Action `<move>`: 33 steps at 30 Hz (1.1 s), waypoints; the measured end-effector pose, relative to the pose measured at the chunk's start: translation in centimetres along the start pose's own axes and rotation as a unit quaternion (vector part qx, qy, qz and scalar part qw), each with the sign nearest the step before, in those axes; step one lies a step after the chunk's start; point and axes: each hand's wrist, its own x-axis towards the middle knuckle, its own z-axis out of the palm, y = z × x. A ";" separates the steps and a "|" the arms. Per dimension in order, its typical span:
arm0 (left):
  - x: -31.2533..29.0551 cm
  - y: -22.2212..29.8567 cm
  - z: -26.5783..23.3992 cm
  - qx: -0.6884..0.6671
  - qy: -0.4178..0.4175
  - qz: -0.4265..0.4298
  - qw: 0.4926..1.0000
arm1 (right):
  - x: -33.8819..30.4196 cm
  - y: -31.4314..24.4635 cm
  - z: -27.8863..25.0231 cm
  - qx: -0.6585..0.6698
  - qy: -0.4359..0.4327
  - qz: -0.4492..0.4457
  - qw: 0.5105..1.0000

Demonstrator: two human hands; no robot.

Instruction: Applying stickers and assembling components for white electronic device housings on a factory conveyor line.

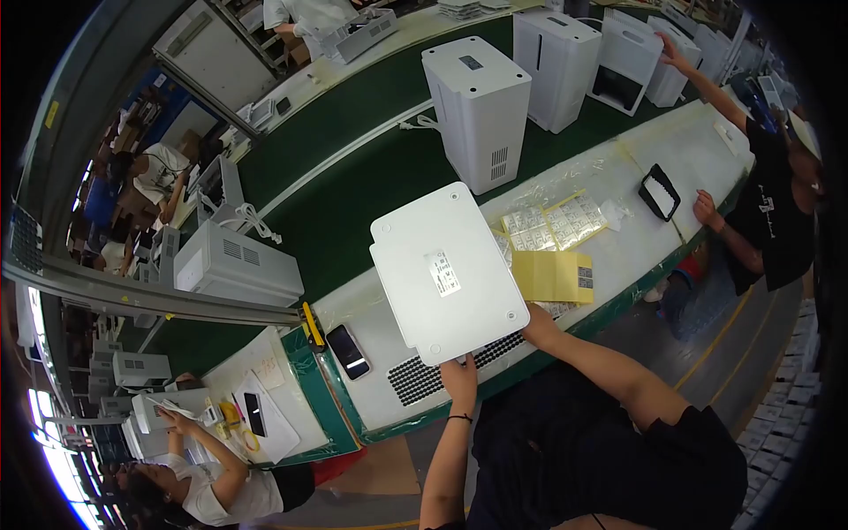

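Note:
A boxy white appliance [424,238] is tilted up over the workbench, its flat panel with a small printed label [443,273] toward me. Round spots mark several of the panel's corners. My left hand [458,383] grips its near edge, most of the fingers hidden. At the near right corner my right hand [540,327] is closed on the same appliance, its fingertips out of sight behind the panel. Below the appliance, a sheet of black round pads [415,382] lies partly covered on the bench. Yellow backing paper [539,276] and sheets of labels [565,223] are just to the right.
Several white appliances, one upright [477,115], line the green conveyor [344,168]. A phone [348,352] and a yellow-handled cutter [313,327] lie left of my hands. A black frame-like part [659,193] is farther right. Co-workers stand at right [777,203] and lower left [230,486].

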 end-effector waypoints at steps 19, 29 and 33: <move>2.8 1.4 5.4 0.194 -0.085 0.351 0.912 | 2.3 0.6 2.1 -0.075 0.056 -0.130 0.987; 3.9 -0.1 5.8 0.204 0.004 0.435 0.877 | 6.2 -8.4 -13.9 0.175 0.244 -0.077 0.951; 4.4 -0.9 5.8 0.195 0.007 0.451 0.871 | 7.9 -13.9 -18.7 0.196 0.285 -0.130 0.929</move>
